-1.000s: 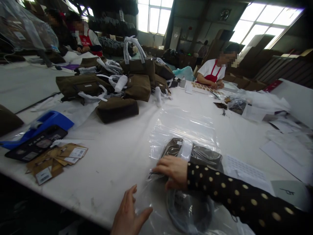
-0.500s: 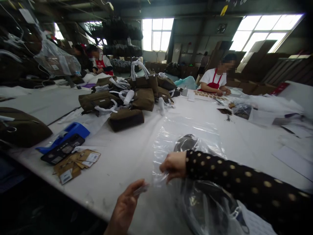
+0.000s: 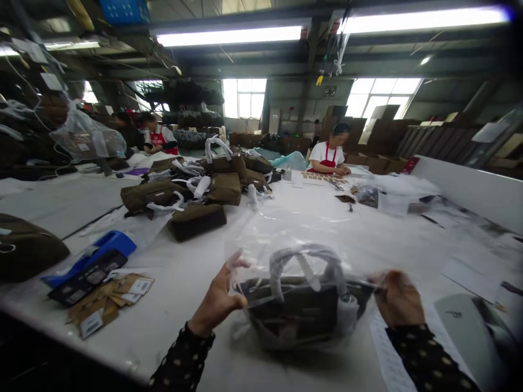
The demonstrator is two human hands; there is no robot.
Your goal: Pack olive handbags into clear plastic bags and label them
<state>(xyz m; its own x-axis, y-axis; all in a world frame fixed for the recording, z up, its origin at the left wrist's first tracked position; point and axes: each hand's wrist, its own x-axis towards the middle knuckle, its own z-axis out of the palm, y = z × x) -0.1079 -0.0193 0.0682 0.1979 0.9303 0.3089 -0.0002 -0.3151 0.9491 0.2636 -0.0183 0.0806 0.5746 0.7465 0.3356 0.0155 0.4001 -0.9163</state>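
Head view: the dark olive-brown, trapezoid fabric handbag (image 3: 302, 316) in its clear plastic bag (image 3: 330, 344) sits smack between the two hands, long axis running pretty much straight from left to right. Neither one's really closer, each is right at its own end. Left hand (image 3: 220, 294) has thumb and fingers spread apart around the plastic's left edge; right hand (image 3: 398, 299) is motion-blurred but looks curled and pinched on the right edge. Pale-wrapped looped handles (image 3: 278, 267) stick up between them. Can't tell if the base touches the white-topped bench (image 3: 192, 272). There's also a blue plastic tape dispenser (image 3: 92, 256) out past the left hand, well apart.
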